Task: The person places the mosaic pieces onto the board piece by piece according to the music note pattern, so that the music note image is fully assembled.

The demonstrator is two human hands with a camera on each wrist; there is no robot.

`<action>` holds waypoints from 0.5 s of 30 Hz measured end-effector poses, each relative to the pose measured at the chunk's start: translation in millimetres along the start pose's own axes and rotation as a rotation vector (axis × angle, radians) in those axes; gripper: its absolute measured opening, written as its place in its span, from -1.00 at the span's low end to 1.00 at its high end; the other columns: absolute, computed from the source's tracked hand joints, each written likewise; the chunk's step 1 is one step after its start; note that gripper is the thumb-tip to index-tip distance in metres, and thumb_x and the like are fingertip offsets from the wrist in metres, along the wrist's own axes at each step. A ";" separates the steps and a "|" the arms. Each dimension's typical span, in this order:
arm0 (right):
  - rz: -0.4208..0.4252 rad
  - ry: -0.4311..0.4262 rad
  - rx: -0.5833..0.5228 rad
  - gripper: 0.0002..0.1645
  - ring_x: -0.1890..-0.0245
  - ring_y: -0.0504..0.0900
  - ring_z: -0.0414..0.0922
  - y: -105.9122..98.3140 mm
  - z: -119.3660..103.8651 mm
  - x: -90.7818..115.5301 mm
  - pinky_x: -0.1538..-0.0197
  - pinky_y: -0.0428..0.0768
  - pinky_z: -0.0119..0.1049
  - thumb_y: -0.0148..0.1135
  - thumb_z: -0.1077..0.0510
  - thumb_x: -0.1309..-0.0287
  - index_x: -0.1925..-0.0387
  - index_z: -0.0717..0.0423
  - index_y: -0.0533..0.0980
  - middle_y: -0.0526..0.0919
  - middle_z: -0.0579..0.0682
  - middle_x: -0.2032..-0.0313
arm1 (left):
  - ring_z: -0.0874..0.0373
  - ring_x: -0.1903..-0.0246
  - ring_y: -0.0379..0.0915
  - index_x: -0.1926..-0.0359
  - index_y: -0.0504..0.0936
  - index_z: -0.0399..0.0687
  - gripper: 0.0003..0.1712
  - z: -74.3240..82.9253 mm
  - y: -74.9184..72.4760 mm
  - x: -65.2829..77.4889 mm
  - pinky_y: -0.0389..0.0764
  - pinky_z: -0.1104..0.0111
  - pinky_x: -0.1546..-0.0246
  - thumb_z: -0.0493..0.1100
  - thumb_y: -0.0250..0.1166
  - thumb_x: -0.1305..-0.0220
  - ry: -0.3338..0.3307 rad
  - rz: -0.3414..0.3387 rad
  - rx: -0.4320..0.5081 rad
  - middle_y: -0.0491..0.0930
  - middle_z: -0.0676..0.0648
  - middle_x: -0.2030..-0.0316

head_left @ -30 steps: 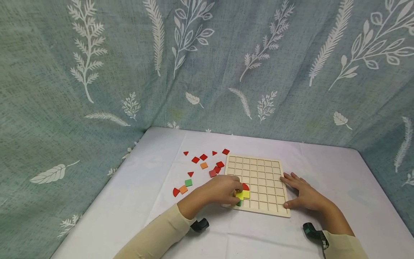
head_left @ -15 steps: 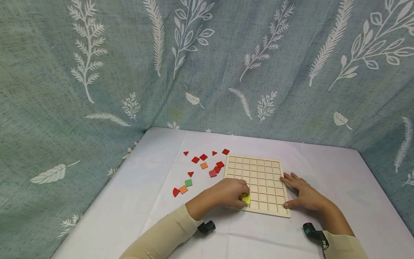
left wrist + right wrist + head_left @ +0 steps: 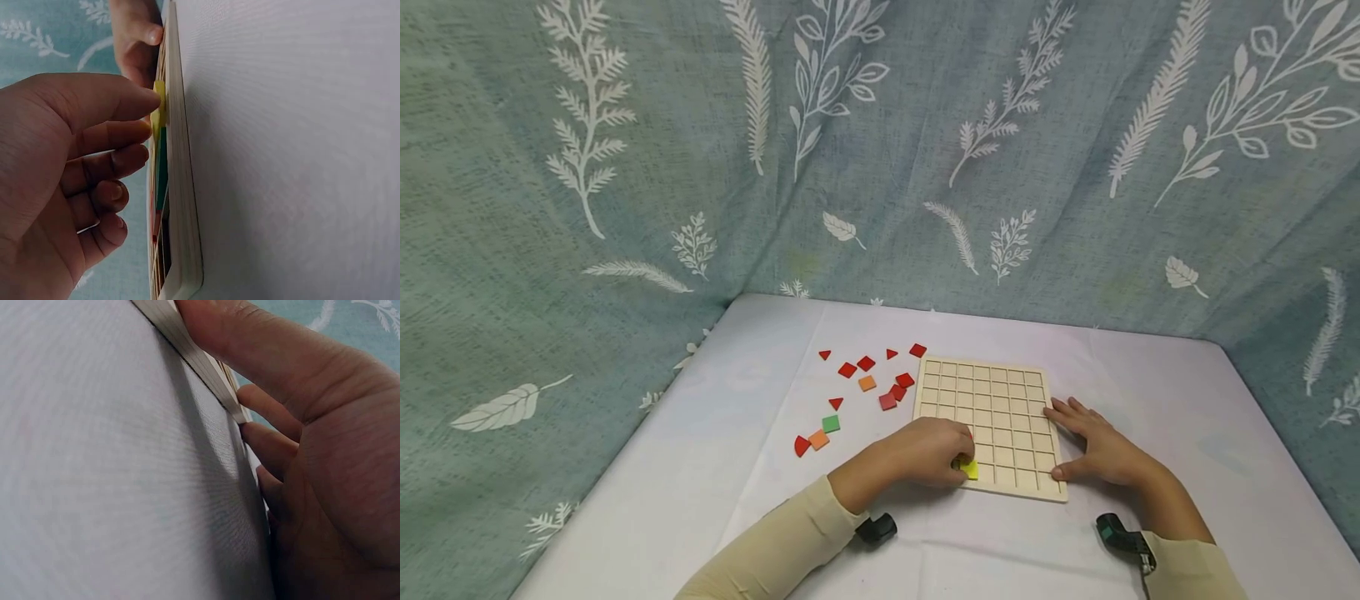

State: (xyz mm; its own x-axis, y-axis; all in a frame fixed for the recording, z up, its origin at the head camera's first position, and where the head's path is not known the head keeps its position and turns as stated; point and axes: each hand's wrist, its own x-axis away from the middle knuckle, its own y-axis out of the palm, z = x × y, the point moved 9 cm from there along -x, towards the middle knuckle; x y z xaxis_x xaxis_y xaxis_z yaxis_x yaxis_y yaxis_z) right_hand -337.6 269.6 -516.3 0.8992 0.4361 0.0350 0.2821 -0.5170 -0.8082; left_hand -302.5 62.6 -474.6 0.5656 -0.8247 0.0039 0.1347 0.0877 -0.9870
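Observation:
A pale wooden grid board lies flat on the white table. My left hand sits at the board's near left corner, thumb and curled fingers pinching a yellow tile against the grid. In the left wrist view the thumb of my left hand presses that yellow tile onto the board, with a green tile just beside it. My right hand lies flat along the board's right edge, thumb at the near right corner. Its thumb rests on the board's rim.
Loose tiles lie left of the board: several red ones, an orange square, a green square, and a red quarter-round next to another orange square. A leaf-patterned curtain encloses the table on three sides.
My left hand has slid a little right along the board's near edge with the yellow tile, now covering the red and green pieces seen before. The right hand has stayed put.

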 end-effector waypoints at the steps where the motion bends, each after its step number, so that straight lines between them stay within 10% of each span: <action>1: 0.002 0.001 0.000 0.28 -0.45 -0.20 0.28 -0.4 -0.1 -0.3 -0.27 -0.17 0.38 0.54 -0.33 0.31 -0.42 0.12 0.24 0.04 0.21 -0.46 | 0.39 0.48 0.27 0.44 0.59 0.17 -0.89 -0.5 -0.2 0.1 0.27 0.53 0.50 -0.07 0.39 -0.06 0.002 0.001 0.001 0.39 0.26 0.42; 15: 0.004 0.007 -0.006 0.29 -0.44 -0.20 0.29 0.1 2.1 -1.4 -0.25 -0.16 0.41 0.54 -0.33 0.33 -0.42 0.11 0.24 0.04 0.20 -0.46 | 0.40 0.45 0.28 0.26 0.74 0.28 -0.90 5.0 2.1 -3.0 0.29 0.53 0.47 -0.01 0.37 -0.17 0.080 -0.010 -0.005 0.41 0.22 0.40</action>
State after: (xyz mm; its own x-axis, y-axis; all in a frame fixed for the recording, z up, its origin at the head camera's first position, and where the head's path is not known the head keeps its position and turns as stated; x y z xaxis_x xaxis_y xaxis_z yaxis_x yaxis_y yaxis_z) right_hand -339.6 270.5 -517.7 0.9026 0.4291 0.0358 0.2805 -0.5228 -0.8049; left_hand -299.9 68.1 -475.8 0.4970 -0.8678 0.0009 0.1358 0.0768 -0.9878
